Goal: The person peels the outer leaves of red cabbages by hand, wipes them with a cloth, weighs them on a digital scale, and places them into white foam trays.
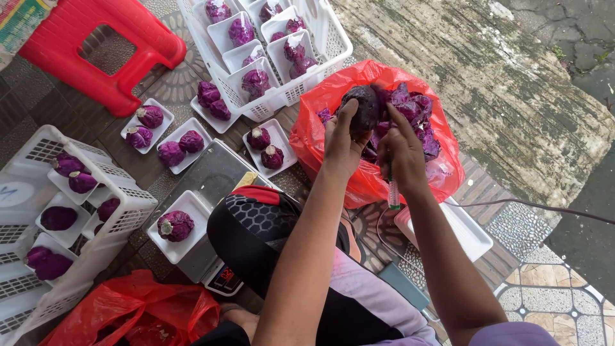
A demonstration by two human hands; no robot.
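Purple cabbage head (pixel 362 106): held above the mouth of the red plastic bag (pixel 320 138), in front of the person's knees. Roughly round, slightly longer than wide; long axis runs up-frame, away from the body. Which end carries the stem cannot be told. Surface dark purple, almost black on the side toward the camera, smooth and dull.

Left hand (pixel 339 144): closed around the cabbage from below and from the left, thumb up along its side. Right hand (pixel 400 154): fingers curled at the cabbage's right edge, touching loose outer leaves; also grips a slim tool with a green and clear handle (pixel 393 191), pointing down out of the fist. Blade not visible.

Bag: thin, glossy, crinkled film, holding torn purple leaves (pixel 416 112), lighter violet, ragged.

Surroundings: white foam trays (pixel 192 208), square and shallow, each with one or two trimmed cabbages. One tray sits on a metal scale (pixel 218 173). White plastic lattice baskets (pixel 333 38) hold more trays. Red plastic stool (pixel 96 45) at upper left. Floor: patterned tiles.
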